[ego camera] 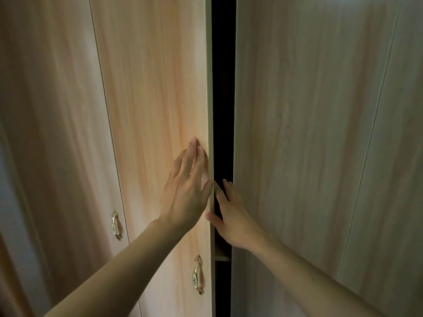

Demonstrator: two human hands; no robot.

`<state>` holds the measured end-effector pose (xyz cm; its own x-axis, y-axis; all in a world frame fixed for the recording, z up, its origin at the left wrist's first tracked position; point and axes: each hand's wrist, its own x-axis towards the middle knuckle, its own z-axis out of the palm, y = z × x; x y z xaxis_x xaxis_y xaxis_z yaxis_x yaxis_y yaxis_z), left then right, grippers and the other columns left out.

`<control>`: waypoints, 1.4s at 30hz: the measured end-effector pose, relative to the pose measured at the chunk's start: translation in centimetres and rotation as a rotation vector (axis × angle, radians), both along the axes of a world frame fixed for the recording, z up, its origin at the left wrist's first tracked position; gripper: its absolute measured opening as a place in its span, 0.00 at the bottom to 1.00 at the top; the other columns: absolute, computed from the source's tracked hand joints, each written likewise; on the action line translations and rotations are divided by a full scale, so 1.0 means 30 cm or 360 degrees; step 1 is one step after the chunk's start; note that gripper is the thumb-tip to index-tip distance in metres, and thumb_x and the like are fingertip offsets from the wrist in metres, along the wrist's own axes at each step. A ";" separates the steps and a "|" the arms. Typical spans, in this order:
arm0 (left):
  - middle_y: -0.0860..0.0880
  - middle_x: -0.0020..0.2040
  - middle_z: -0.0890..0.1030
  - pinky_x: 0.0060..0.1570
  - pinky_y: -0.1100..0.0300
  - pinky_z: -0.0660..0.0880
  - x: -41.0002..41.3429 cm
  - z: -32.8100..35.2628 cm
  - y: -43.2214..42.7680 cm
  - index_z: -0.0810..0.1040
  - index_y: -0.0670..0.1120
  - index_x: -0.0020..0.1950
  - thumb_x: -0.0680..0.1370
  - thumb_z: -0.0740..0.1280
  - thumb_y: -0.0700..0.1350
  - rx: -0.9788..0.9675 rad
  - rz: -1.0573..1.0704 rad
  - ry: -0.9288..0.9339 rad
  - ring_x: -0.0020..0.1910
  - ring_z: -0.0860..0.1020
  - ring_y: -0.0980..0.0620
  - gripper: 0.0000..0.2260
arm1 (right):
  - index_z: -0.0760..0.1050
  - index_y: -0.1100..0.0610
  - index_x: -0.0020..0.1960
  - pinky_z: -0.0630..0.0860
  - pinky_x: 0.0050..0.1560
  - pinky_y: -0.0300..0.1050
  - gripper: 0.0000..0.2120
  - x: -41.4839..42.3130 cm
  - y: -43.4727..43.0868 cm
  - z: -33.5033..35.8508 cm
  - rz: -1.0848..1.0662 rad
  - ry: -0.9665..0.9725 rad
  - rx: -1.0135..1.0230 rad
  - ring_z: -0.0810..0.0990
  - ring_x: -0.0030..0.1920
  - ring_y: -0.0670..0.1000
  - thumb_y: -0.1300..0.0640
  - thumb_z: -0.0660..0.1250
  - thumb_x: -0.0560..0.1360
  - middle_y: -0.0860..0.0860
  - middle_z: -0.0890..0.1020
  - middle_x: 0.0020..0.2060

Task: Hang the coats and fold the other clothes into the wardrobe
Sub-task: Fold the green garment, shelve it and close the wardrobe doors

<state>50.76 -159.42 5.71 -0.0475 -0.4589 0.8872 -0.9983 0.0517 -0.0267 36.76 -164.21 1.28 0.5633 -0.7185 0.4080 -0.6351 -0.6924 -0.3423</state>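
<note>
The wardrobe [45, 110] fills the whole view, straight in front of the person, with light wood-pattern doors. Between the middle door [151, 88] and the right door [297, 110] stands a narrow dark gap [223, 88]. The left grip [185, 191] lies flat on the front of the middle door, close to its edge, fingers straight and together. The right grip [233, 220] reaches into the gap; its thumb touches the edge of the middle door, its fingers go into the dark, and I cannot tell if they curl around the edge. A gold handle [197, 274] hangs low on the middle door, below the left grip, and a second handle [116, 225] is on the door to the left. Low in the gap a shelf edge [222, 258] shows
</note>
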 end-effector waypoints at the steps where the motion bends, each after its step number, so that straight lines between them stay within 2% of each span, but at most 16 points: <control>1: 0.44 0.80 0.57 0.68 0.57 0.63 -0.002 -0.001 -0.018 0.60 0.41 0.78 0.80 0.64 0.53 0.0006 -0.0016 0.0012 0.74 0.61 0.45 0.31 | 0.38 0.47 0.79 0.49 0.79 0.54 0.37 -0.006 -0.009 0.005 -0.0002 -0.0015 0.0017 0.36 0.78 0.50 0.42 0.58 0.81 0.48 0.38 0.79; 7: 0.45 0.81 0.49 0.74 0.54 0.54 0.021 -0.012 -0.119 0.51 0.43 0.80 0.81 0.60 0.57 0.0107 -0.0078 -0.0065 0.79 0.54 0.44 0.34 | 0.39 0.51 0.80 0.45 0.75 0.47 0.42 -0.035 -0.070 0.042 -0.0106 0.0010 -0.0097 0.39 0.79 0.51 0.41 0.63 0.79 0.50 0.40 0.80; 11: 0.46 0.81 0.45 0.75 0.45 0.59 0.044 -0.027 -0.192 0.47 0.47 0.81 0.81 0.59 0.59 0.0172 -0.0129 -0.0103 0.80 0.48 0.44 0.35 | 0.38 0.50 0.79 0.45 0.76 0.50 0.51 -0.056 -0.136 0.048 -0.0311 0.0029 -0.0179 0.39 0.79 0.51 0.32 0.65 0.72 0.51 0.41 0.80; 13: 0.46 0.81 0.44 0.75 0.42 0.60 0.046 -0.035 -0.222 0.45 0.48 0.81 0.81 0.58 0.59 0.0173 -0.0148 -0.0119 0.80 0.45 0.43 0.35 | 0.36 0.49 0.79 0.42 0.74 0.49 0.55 -0.064 -0.172 0.044 -0.0394 0.0005 -0.0195 0.38 0.79 0.51 0.28 0.66 0.68 0.50 0.39 0.79; 15: 0.45 0.81 0.43 0.74 0.41 0.59 0.045 -0.039 -0.245 0.45 0.48 0.81 0.81 0.57 0.60 0.0173 -0.0166 -0.0127 0.80 0.43 0.43 0.35 | 0.35 0.47 0.79 0.41 0.71 0.48 0.58 -0.070 -0.207 0.042 -0.0439 -0.0008 -0.0216 0.37 0.78 0.50 0.25 0.66 0.65 0.48 0.37 0.79; 19: 0.45 0.81 0.43 0.74 0.38 0.57 0.060 -0.034 -0.293 0.46 0.51 0.81 0.79 0.55 0.64 0.0176 -0.0143 -0.0232 0.79 0.43 0.41 0.36 | 0.33 0.46 0.78 0.42 0.73 0.52 0.62 -0.085 -0.274 0.054 -0.0446 -0.0005 -0.0232 0.33 0.77 0.49 0.22 0.65 0.61 0.47 0.34 0.78; 25: 0.43 0.81 0.42 0.74 0.35 0.54 0.070 -0.033 -0.377 0.45 0.51 0.81 0.76 0.58 0.68 0.0170 -0.0054 -0.0349 0.79 0.42 0.37 0.41 | 0.27 0.49 0.76 0.43 0.78 0.59 0.69 -0.103 -0.360 0.074 -0.0529 -0.0018 -0.0223 0.26 0.75 0.50 0.20 0.66 0.56 0.49 0.26 0.75; 29: 0.43 0.81 0.42 0.73 0.34 0.54 0.063 -0.038 -0.437 0.46 0.51 0.81 0.75 0.57 0.69 0.0172 -0.0032 -0.0363 0.79 0.42 0.37 0.41 | 0.26 0.55 0.76 0.38 0.77 0.59 0.72 -0.104 -0.416 0.081 -0.0606 0.0050 -0.0308 0.22 0.73 0.51 0.18 0.63 0.55 0.52 0.23 0.73; 34: 0.42 0.81 0.43 0.73 0.34 0.54 0.059 -0.057 -0.518 0.46 0.50 0.81 0.78 0.54 0.67 0.0128 0.0019 -0.0378 0.79 0.42 0.36 0.37 | 0.29 0.58 0.77 0.40 0.77 0.62 0.72 -0.096 -0.486 0.070 -0.0684 0.0067 -0.0483 0.25 0.75 0.54 0.13 0.49 0.51 0.56 0.25 0.74; 42: 0.42 0.81 0.44 0.74 0.34 0.50 0.057 -0.077 -0.644 0.47 0.49 0.81 0.80 0.55 0.61 0.0003 0.0038 -0.0350 0.79 0.44 0.36 0.34 | 0.38 0.63 0.79 0.50 0.75 0.66 0.67 -0.082 -0.589 0.017 -0.0727 -0.0051 -0.0772 0.38 0.79 0.60 0.17 0.57 0.60 0.61 0.38 0.78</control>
